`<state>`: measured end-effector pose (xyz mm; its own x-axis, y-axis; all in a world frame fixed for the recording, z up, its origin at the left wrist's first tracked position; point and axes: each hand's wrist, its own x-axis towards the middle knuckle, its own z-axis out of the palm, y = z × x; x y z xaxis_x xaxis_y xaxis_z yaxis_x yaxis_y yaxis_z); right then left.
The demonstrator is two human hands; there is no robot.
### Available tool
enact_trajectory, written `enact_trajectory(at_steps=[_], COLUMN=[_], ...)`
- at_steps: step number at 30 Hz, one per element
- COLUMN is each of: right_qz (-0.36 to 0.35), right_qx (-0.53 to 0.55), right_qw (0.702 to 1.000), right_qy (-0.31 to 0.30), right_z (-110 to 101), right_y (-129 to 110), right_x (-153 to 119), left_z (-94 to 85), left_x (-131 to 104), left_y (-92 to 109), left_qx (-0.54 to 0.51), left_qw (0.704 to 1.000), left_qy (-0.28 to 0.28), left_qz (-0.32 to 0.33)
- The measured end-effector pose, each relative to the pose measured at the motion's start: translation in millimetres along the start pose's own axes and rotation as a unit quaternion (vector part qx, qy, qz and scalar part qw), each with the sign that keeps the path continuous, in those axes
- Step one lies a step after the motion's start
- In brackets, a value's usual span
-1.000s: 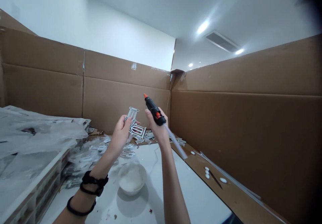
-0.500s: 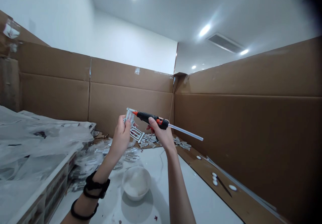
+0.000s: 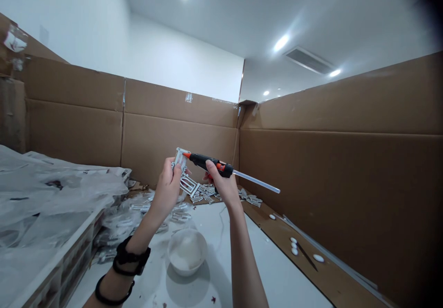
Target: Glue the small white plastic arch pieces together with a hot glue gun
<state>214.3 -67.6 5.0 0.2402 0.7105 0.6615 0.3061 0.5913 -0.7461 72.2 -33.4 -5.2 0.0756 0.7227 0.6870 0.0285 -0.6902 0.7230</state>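
Squeezing a small pale frame (image 3: 181,158) in my left hand (image 3: 168,186), I have my thumb on the front of it, and it is up in the air above the back of the white table (image 3: 277,275). Another frame (image 3: 188,186), with a dark edge and bars, hangs slanted just below it, but I cannot tell if the two are joined. My right hand (image 3: 224,182) is wrapped around a black and orange glue gun (image 3: 210,164), with my thumb on top. Its orange tip (image 3: 187,155) points left and is right at the top part of the pale frame, and I cannot tell if they touch. A clear glue stick (image 3: 256,181) pokes out of the back of the gun. Behind my hands, lots more little frames (image 3: 207,193) lie in a messy pile by the cardboard wall (image 3: 173,137). Under my arms, a white bowl (image 3: 187,271) sits on the table. Plastic bags (image 3: 119,222) are heaped to the left of it, and over on the right some white oval bits (image 3: 318,258) lie near a thin dark stick (image 3: 307,256)
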Motion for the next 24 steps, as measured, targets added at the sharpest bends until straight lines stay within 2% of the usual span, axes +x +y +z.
enact_trajectory(at_steps=[24], right_qz=[0.020], right_qx=[-0.023], right_qw=[0.999], right_qy=[0.032], right_z=[1.2], right_y=[-0.2], right_x=[-0.3], left_z=[0.9], left_x=[-2.2], left_y=[0.4], left_qx=[0.007], left_qw=[1.000], left_qy=[0.001], left_qz=[-0.009])
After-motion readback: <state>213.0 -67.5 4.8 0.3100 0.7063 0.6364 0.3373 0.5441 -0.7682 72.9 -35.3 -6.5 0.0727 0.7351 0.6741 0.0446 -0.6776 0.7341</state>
